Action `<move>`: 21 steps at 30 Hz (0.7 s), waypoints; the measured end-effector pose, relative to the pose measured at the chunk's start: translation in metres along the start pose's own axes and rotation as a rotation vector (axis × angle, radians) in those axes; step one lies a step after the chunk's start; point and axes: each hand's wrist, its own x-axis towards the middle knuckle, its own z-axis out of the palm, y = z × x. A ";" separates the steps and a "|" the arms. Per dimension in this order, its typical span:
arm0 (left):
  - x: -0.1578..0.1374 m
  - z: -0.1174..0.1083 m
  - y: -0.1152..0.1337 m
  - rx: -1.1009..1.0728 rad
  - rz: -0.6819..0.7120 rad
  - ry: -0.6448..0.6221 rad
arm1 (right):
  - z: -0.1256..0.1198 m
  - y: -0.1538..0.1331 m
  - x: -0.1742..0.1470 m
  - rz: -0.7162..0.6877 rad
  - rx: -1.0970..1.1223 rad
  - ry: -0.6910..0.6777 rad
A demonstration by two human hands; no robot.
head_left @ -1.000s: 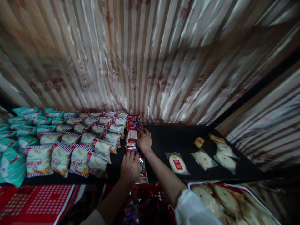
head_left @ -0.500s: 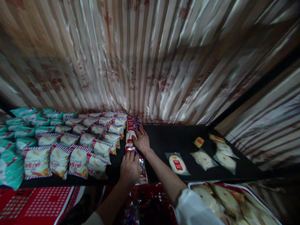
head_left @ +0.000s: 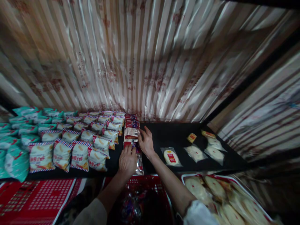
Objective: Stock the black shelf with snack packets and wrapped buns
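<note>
A column of purple-and-red snack packets (head_left: 132, 124) lies on the black shelf (head_left: 156, 132), with a silvery-pink packet (head_left: 131, 133) partway along it. My left hand (head_left: 127, 161) rests on the nearer packets, its fingers flat and pointing away from me. At the column's right edge is my right hand (head_left: 146, 143), fingers apart, the fingertips against or very near the silvery-pink packet. Neither hand is closed around anything. Part of the column is hidden under my left hand.
Rows of white snack bags (head_left: 81, 156) stand left of the column, with teal bags (head_left: 17, 164) beyond. Flat round packaged breads (head_left: 172, 157) lie to the right. Below the shelf are a red basket (head_left: 158, 182) and a crate of packaged breads (head_left: 199, 190). Striped sheeting (head_left: 140, 62) hangs behind.
My right hand has shifted from on top of the packets to their right edge. My left hand stays on the nearer packets. The view has turned slightly.
</note>
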 end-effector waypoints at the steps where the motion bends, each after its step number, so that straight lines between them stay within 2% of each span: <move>1: 0.000 0.000 0.000 0.000 0.010 0.023 | -0.007 0.000 -0.005 -0.001 0.017 0.021; 5: -0.003 -0.007 0.001 -0.029 0.060 0.112 | -0.037 -0.004 -0.031 0.010 0.094 0.072; 8: -0.015 -0.022 0.004 -0.151 0.139 0.156 | -0.058 -0.007 -0.067 0.037 0.187 0.098; 11: -0.048 -0.032 0.010 -0.329 0.262 0.164 | -0.071 -0.003 -0.118 0.143 0.239 0.097; 13: -0.080 -0.030 0.015 -0.418 0.339 0.131 | -0.074 0.002 -0.156 0.252 0.224 0.050; 15: -0.113 -0.021 0.020 -0.451 0.376 0.006 | -0.073 0.009 -0.187 0.340 0.131 -0.099; 17: -0.139 -0.005 0.024 -0.453 0.358 -0.224 | -0.067 0.015 -0.207 0.391 -0.016 -0.336; 19: -0.155 0.013 0.027 -0.458 0.180 -0.463 | -0.059 0.020 -0.214 0.422 -0.190 -0.581; 21: -0.162 0.028 0.029 -0.441 -0.040 -0.626 | -0.048 0.024 -0.212 0.440 -0.330 -0.744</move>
